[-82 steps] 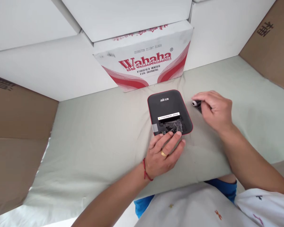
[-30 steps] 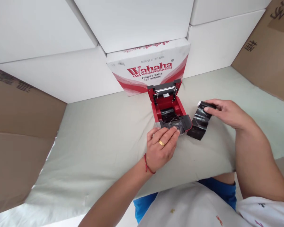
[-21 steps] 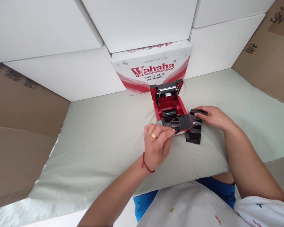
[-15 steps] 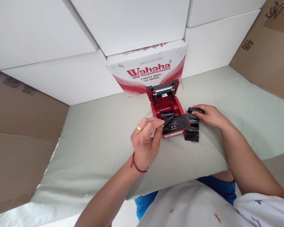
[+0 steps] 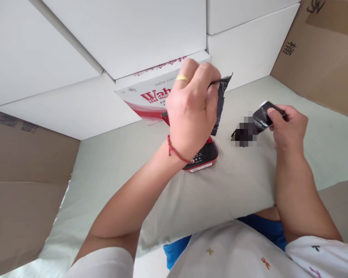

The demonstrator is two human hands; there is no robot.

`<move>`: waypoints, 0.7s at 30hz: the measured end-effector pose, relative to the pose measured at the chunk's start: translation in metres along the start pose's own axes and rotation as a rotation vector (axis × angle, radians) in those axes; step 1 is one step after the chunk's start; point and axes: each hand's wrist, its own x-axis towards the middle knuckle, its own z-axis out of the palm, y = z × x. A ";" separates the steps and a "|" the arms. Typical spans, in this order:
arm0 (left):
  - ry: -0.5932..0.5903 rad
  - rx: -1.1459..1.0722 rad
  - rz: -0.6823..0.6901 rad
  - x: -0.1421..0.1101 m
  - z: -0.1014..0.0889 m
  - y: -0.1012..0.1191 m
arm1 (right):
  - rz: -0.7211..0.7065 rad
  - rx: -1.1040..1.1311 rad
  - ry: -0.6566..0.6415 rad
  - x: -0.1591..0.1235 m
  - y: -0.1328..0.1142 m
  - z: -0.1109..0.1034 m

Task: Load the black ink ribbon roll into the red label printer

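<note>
My left hand [image 5: 191, 102] is raised over the red and black printer [image 5: 204, 160], its fingers pinching a crumpled strip of black film [image 5: 221, 100] that hangs down on the right. Most of the printer, including its lifted lid, is hidden behind this hand; the front panel and red edge show below the wrist. Off to the right, my right hand [image 5: 291, 125] grips a roll of black film [image 5: 262, 116] with a pale end. A loose length trails from the roll to the left, partly blurred by a pixelated patch.
Behind the printer, a white and red Wahaha carton [image 5: 139, 100] leans against stacked white boxes [image 5: 127, 34]. Brown cardboard walls [image 5: 26, 200] flank the table on both sides. Pale green cloth [image 5: 118, 185] covers the tabletop.
My left hand has risen from the printer, bringing up the black film strip. My right hand has lifted the roll off the cloth and moved right. The camera view has shifted slightly.
</note>
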 end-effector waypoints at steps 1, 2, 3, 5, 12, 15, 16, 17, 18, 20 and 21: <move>-0.067 0.032 -0.024 0.003 0.009 -0.001 | 0.007 0.055 0.054 0.001 -0.002 -0.001; -0.119 0.072 -0.031 0.004 0.017 0.001 | 0.015 0.109 0.104 0.003 -0.004 -0.002; -0.153 0.111 -0.034 0.002 0.022 0.005 | 0.020 0.151 0.138 0.004 -0.005 -0.002; -0.222 0.185 -0.041 -0.011 0.025 0.021 | 0.010 0.181 0.206 0.005 -0.006 -0.005; -0.562 -0.036 0.214 -0.097 -0.026 0.091 | -0.009 0.433 0.093 0.000 -0.016 -0.019; -0.476 -0.122 0.107 -0.122 -0.050 0.089 | 0.120 0.550 -0.253 -0.008 -0.042 -0.025; -0.421 -0.135 0.061 -0.127 -0.057 0.085 | 0.173 0.535 -0.461 -0.011 -0.053 -0.025; -0.366 -0.138 0.028 -0.132 -0.063 0.080 | 0.214 0.499 -0.689 -0.013 -0.064 -0.024; -0.306 -0.114 0.000 -0.136 -0.068 0.075 | 0.226 0.439 -0.910 -0.016 -0.075 -0.020; -0.176 -0.007 -0.019 -0.143 -0.074 0.067 | 0.136 0.282 -1.219 -0.020 -0.093 -0.005; -0.123 0.053 -0.018 -0.147 -0.075 0.064 | 0.052 0.210 -1.287 -0.023 -0.100 0.006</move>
